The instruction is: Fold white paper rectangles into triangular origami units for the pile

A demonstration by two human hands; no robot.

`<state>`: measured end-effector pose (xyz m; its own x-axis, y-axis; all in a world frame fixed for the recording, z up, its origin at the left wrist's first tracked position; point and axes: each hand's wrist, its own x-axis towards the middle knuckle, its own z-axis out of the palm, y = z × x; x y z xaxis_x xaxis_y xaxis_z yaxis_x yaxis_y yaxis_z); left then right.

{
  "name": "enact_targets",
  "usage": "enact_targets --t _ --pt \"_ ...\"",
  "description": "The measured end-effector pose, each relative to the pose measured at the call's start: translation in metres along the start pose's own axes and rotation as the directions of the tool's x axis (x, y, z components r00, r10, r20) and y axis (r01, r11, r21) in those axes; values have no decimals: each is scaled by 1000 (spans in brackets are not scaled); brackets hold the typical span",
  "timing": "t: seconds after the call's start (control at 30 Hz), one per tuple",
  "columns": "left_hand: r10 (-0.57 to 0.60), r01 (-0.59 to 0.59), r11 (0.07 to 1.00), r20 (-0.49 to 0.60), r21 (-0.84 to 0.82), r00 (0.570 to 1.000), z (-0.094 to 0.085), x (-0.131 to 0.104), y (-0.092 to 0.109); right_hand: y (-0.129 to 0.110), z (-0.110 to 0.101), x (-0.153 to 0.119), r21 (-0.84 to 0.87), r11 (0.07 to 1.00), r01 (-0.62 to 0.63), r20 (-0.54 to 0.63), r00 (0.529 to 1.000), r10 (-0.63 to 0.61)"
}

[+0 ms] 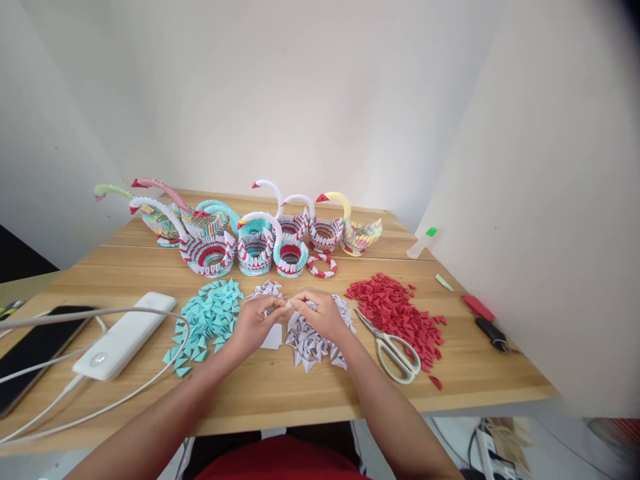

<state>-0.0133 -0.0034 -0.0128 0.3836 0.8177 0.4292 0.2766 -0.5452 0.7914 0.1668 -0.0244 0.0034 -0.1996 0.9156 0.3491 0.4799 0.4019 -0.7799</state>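
Note:
My left hand and my right hand meet fingertip to fingertip over a pile of white folded paper triangles, pinching a small white paper piece between them. A flat white paper slip lies just under my left hand. A pile of turquoise triangles lies to the left, and a pile of red triangles to the right. White-handled scissors rest beside my right wrist, partly on the red pile.
Several modular paper swans stand in a row at the back of the wooden table, with a red-white paper ring. A white power bank with cables and a dark phone lie left. A glue bottle and red-black tool lie right, by the wall.

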Motion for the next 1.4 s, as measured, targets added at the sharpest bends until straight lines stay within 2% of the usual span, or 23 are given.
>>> enact_targets --t 0.17,0.43,0.53,0.77,0.9,1.0,1.1,1.23,1.4 --pt "-134 142 981 67 -129 989 -2 2 1 2 1 0 19 1000 -7 -16 1000 7" --pt "-238 257 920 99 -297 966 -1 2 -12 5 -4 0 122 986 -116 48 993 111" --pt "-235 252 917 94 -308 968 -1 2 -11 4 -2 0 100 987 -126 69 990 119" --pt "-182 189 966 57 -174 982 -3 4 0 1 2 1 -7 994 -111 41 993 111" --pt "-207 214 962 57 -172 977 -3 5 0 3 2 1 61 992 -113 80 991 108" --pt "-219 226 953 57 -201 974 -2 4 0 5 2 0 118 986 -117 89 990 107" --pt "-241 254 937 82 -238 967 -1 4 0 5 3 0 89 990 -106 53 993 102" --pt "-291 341 852 183 -398 939 -2 3 0 7 5 -1 86 988 -129 -1 992 130" --pt "-301 366 779 208 -508 931 -4 3 -1 10 5 -1 132 978 -163 -20 986 167"
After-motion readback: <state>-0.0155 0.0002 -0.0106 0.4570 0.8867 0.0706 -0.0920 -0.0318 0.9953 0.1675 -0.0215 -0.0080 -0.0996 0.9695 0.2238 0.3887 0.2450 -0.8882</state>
